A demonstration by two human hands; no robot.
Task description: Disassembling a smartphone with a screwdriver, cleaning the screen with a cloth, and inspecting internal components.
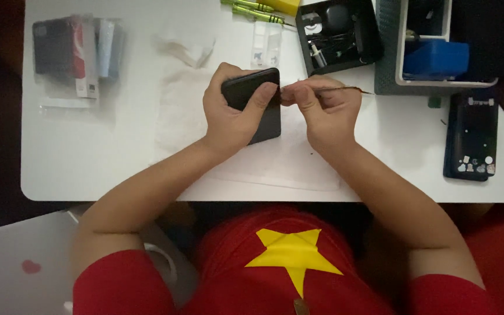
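Gripping the flat black rectangular phone over the white table with our left hand steadies it while our right hand pinches a thin metal pointed tool at its edge.

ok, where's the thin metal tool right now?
Head view, centre: the thin metal tool is pinched in the right hand, tip at the dark phone held by the left hand.
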